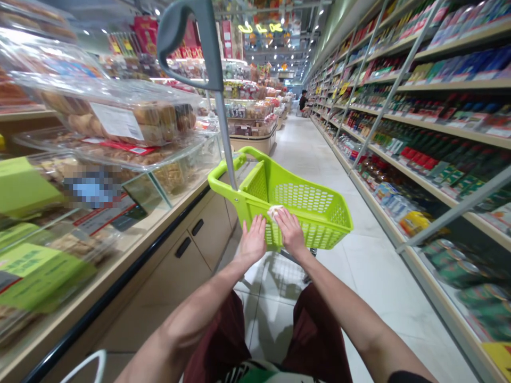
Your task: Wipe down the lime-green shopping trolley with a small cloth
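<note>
A lime-green shopping cart (pixel 324 187) with pierced plastic walls and a small rear compartment stands in front of me. My left hand (pixel 254 238) lies against its near side wall, fingers stretched out and holding nothing. Beside it, my right hand (pixel 290 230) presses a crumpled white cloth (pixel 275 211) onto the cart's near rim. Part of the cloth is hidden under the fingers, and I cannot tell if it is fabric or paper. From the cart's rear corner rises a metal pole topped by a grey loop handle (pixel 216 48).
On my left runs a display counter (pixel 159 255) with packed baked goods in clear boxes (pixel 159 114). Tall shelves (pixel 451 127) of bottles and packets line the right side. A tiled aisle (pixel 297 141) leads away between them, with a person (pixel 304 102) low down far off.
</note>
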Action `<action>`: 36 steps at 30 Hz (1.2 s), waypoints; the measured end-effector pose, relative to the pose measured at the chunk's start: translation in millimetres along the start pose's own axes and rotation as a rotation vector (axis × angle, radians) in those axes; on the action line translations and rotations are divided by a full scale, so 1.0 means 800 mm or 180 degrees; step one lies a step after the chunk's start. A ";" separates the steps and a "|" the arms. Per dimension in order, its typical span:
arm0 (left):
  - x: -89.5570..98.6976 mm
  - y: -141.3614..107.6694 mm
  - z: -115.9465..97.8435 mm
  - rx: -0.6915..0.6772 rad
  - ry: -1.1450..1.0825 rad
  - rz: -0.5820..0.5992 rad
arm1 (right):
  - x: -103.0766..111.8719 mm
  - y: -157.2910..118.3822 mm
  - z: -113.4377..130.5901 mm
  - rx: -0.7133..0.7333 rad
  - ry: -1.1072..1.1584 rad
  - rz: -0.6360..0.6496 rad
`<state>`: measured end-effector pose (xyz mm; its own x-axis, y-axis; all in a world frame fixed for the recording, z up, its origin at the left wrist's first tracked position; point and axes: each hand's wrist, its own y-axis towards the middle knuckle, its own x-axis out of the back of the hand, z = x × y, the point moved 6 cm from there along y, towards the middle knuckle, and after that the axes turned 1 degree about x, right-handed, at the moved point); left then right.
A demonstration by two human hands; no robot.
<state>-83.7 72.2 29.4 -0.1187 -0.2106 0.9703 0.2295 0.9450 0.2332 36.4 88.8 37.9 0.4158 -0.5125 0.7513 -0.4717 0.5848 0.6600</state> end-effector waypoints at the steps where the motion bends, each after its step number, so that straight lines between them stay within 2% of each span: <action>1: 0.003 0.005 -0.006 -0.0021 -0.0014 -0.0017 | 0.004 0.001 -0.007 -0.0043 -0.0043 0.0004; 4: 0.004 0.012 -0.032 -0.0179 -0.0049 0.0007 | -0.007 -0.022 -0.022 -0.0063 -0.0142 0.0268; 7: -0.008 0.008 -0.059 -0.0409 -0.0039 0.0085 | -0.027 -0.064 -0.029 -0.0148 -0.0181 0.0576; 9: -0.018 0.004 -0.072 -0.0526 -0.0008 0.0117 | -0.027 -0.083 -0.030 -0.0225 -0.0192 0.0588; 12: -0.026 0.007 -0.083 -0.0553 0.0042 0.0111 | -0.003 -0.082 -0.037 -0.0242 -0.0189 0.0275; 15: -0.020 0.020 -0.090 -0.0516 0.0069 0.0035 | 0.027 -0.065 -0.056 -0.0364 -0.0254 -0.0126; 17: -0.016 0.028 -0.096 -0.0522 0.0075 0.0012 | 0.034 -0.063 -0.070 -0.0471 -0.0318 -0.0186; 20: -0.017 0.032 -0.109 -0.0600 0.0083 0.0030 | 0.018 -0.085 -0.081 -0.0511 -0.0336 0.0076; 23: -0.029 0.025 -0.121 -0.0719 0.0090 0.0104 | -0.004 -0.123 -0.081 -0.0588 -0.0327 0.0406; 25: -0.038 0.022 -0.128 -0.0795 0.0082 0.0166 | -0.007 -0.140 -0.081 -0.0658 -0.0338 0.0461; 27: -0.041 0.022 -0.134 -0.0841 0.0071 0.0179 | 0.005 -0.144 -0.083 -0.0689 -0.0357 0.0290; 32: -0.029 0.040 -0.148 -0.0803 0.0047 0.0046 | 0.051 -0.124 -0.109 -0.0856 -0.0450 -0.0399; 34: -0.027 0.044 -0.156 -0.0839 0.0030 0.0033 | 0.052 -0.125 -0.121 -0.0952 -0.0486 -0.0436; 36: -0.031 0.043 -0.167 -0.0967 0.0020 0.0076 | 0.041 -0.137 -0.127 -0.1004 -0.0492 -0.0344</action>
<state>56.0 76.5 22.0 -0.1042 -0.1916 0.9759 0.5108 0.8317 0.2178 181.0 71.6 -9.8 0.3164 -0.6568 0.6845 -0.1583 0.6749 0.7207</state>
